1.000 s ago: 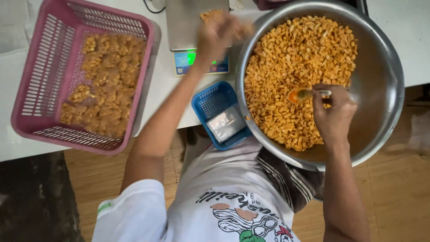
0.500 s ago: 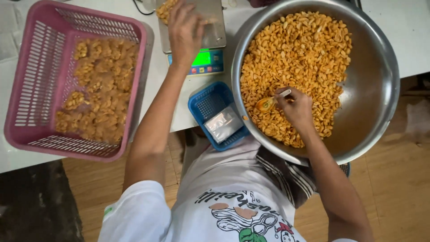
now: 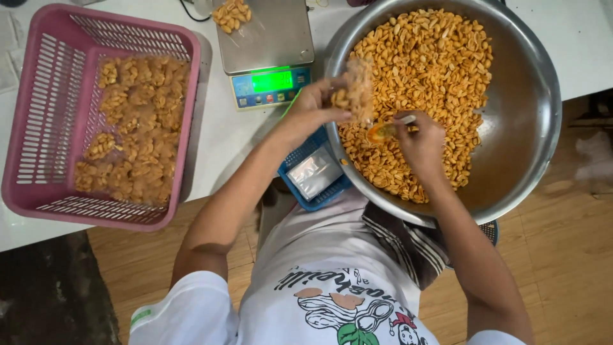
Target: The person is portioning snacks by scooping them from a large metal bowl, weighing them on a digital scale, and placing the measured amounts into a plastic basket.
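A large steel bowl [image 3: 530, 102] holds a heap of orange roasted peanuts [image 3: 440, 70]. My left hand [image 3: 313, 108] holds a small clear bag of peanuts [image 3: 357, 89] upright over the bowl's left rim. My right hand [image 3: 418, 137] grips a small orange spoon [image 3: 383, 131] with its tip just under the bag's side, over the peanuts. A digital scale [image 3: 268, 45] stands to the left of the bowl, with a small filled bag of peanuts [image 3: 233, 13] lying at its far edge.
A pink plastic basket [image 3: 38, 128] at the left holds several filled peanut bags. A small blue basket [image 3: 316, 176] with empty clear bags sits by the table's front edge, under my left forearm. The white table [image 3: 220, 137] ends above a wooden floor.
My left hand came back from the scale to the bowl's rim and now holds a clear bag with peanuts. My right hand with the spoon shifted left toward it.
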